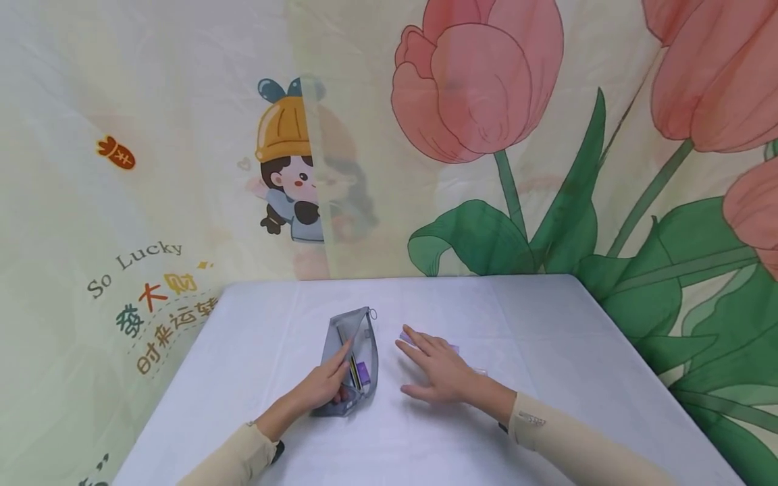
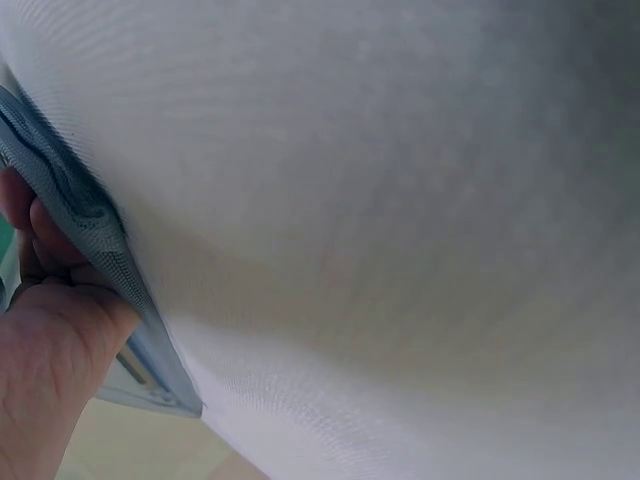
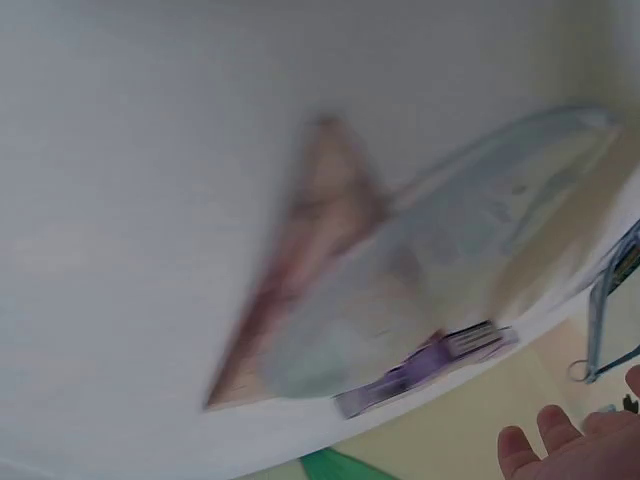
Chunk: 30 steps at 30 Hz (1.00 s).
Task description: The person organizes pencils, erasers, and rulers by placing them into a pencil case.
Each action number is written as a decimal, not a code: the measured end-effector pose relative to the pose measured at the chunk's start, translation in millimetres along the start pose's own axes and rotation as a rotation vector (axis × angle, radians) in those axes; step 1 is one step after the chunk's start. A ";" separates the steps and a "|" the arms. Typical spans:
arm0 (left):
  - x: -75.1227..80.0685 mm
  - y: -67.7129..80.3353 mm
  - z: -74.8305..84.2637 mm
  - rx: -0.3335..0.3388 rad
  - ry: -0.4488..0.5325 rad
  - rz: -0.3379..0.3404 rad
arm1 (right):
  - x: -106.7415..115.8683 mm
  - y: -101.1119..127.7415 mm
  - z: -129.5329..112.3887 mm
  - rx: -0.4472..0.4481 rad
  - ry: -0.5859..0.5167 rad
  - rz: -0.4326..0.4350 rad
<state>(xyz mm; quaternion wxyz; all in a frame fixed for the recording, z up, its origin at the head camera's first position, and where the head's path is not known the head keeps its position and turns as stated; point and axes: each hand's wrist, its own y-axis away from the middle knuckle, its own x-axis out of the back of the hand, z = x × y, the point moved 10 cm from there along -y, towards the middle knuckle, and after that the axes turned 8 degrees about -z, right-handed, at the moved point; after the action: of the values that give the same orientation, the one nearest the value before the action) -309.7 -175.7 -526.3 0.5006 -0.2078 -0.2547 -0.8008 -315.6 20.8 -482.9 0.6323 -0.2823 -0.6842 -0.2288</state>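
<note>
A grey mesh zip pouch (image 1: pixel 334 334) lies unzipped on the white table, its mouth facing right. My left hand (image 1: pixel 324 383) grips its near left side, with fingers curled at the fabric edge in the left wrist view. Inside show dark and yellow sticks (image 1: pixel 355 371) and a small purple block (image 1: pixel 363 373). To the right, my right hand (image 1: pixel 440 370) is spread over the table, holding nothing. Beneath and beside it lie a purple strip (image 3: pixel 405 375), a blurred clear oval piece (image 3: pixel 430 260) and a pinkish-brown triangular piece (image 3: pixel 325 220).
The white tabletop (image 1: pixel 535 418) reaches back to a hanging cloth (image 1: pixel 377 250) printed with tulips and a cartoon figure. A ring pull (image 1: pixel 373 314) sits at the pouch's far corner.
</note>
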 end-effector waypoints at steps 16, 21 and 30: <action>0.4 -0.4 1.1 0.012 0.002 -0.001 | 2.4 38.9 71.5 -0.174 -0.021 0.030; 0.2 0.3 1.3 0.004 -0.010 0.001 | -1.1 46.4 91.1 -0.220 -0.011 0.047; -1.0 2.3 3.2 0.003 -0.029 0.005 | 1.9 58.2 120.2 -0.289 0.001 0.048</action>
<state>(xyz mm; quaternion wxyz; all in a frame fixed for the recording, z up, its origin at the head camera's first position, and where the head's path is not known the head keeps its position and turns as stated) -306.9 -173.9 -523.9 0.4990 -0.2193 -0.2624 -0.7963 -364.8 144.3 -495.0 0.5908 -0.3867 -0.6368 -0.3097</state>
